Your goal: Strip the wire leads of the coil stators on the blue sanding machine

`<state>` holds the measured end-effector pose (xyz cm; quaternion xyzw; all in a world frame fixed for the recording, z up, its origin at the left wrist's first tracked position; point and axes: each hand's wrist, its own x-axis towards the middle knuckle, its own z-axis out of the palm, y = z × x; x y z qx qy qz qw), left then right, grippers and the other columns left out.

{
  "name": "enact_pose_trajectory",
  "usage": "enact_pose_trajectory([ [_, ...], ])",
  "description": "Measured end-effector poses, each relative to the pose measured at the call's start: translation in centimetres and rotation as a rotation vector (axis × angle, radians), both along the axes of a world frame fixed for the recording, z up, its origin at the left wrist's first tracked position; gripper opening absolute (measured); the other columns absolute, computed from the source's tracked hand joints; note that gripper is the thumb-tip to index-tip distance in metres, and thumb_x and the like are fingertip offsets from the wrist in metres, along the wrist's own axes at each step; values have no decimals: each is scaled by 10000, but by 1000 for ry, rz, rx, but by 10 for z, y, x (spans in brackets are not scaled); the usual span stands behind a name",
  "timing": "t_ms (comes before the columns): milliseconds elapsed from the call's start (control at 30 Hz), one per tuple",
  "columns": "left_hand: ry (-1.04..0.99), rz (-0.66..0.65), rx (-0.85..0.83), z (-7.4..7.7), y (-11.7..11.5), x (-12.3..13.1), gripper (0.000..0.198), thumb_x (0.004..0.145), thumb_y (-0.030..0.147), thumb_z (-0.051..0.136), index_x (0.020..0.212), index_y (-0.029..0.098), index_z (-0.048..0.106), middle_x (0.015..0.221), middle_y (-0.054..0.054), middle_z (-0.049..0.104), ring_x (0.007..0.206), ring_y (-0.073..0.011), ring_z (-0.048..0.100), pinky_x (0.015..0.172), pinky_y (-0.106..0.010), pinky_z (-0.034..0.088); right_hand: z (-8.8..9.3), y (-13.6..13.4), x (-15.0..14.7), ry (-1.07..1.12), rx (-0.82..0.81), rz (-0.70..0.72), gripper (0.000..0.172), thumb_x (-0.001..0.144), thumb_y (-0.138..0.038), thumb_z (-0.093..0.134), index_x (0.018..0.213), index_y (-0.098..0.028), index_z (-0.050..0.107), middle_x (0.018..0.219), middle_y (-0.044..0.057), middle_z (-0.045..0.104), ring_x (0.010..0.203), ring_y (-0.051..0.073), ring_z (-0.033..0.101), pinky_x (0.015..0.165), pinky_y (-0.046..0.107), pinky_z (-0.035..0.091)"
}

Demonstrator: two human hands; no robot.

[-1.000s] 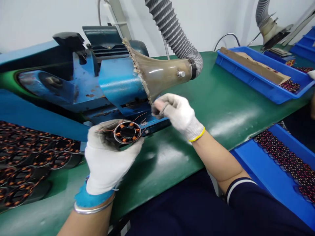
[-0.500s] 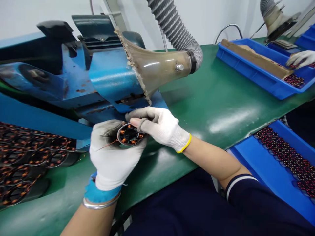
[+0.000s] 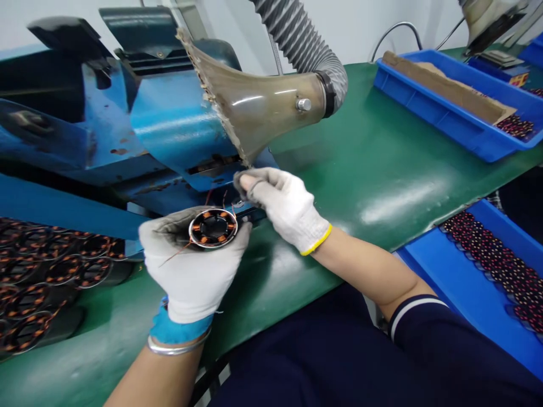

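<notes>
Head cam: L hand [image 3: 190, 274] hides sides of stator [image 3: 207, 240].

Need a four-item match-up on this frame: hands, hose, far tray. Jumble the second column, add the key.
Column 1
1. Left hand
2. Right hand
3. Hose
4. Far tray

Column 2
A. Grey and ribbed
B. Yellow edge on the glove cuff
C. Blue, with a brown sheet inside
D. Holding a coil ring

Right pairs: 1-D, 2-B, 3-A, 4-C
</notes>
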<state>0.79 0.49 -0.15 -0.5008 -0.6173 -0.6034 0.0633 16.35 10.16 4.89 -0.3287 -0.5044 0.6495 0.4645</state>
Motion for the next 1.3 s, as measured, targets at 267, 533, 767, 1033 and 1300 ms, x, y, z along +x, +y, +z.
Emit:
enact_pose_trajectory([
  [267,-127,-126,-112,-3,-3,-3,676,794,448,965,1409,286,733,1363,-110,844,1234,-323,859,1123,-548,778,17,-20,5,-236,32,267,763,675,-400,1318,1296,-179,933,1498,173,937,1404,399,925,1271,516,790],
  [533,-157,-59,-134,12,27,6,601,794,508,954,1293,223,779,1238,-106,885,1144,-327,876,1135,-609,788,6,-6,1,-155,-4,241,610,830,-477,1226,1306,-246,923,1060,1,931,1056,262,901,1007,350,776],
  [767,-40,12,-118,25,44,4,534,821,520,876,1231,197,763,1171,-96,881,1183,-351,869,1319,-707,684,5,0,0,-163,72,202,373,945,-493,1124,1230,-324,953,778,-51,758,966,263,867,885,300,757],
  [1033,-27,13,-141,36,48,3,505,785,473,904,1177,205,731,1157,-103,885,1181,-348,866,1330,-693,679,7,5,-4,-125,98,217,271,918,-420,1104,1103,-303,945,859,-64,857,1073,238,924,914,239,732],
  [1300,-45,16,-174,40,50,5,476,789,442,860,1168,183,738,1133,-107,859,1155,-335,846,1287,-681,702,6,6,-4,-189,60,220,617,751,-770,1138,1128,-309,973,749,-58,804,1008,282,909,833,315,710],
])
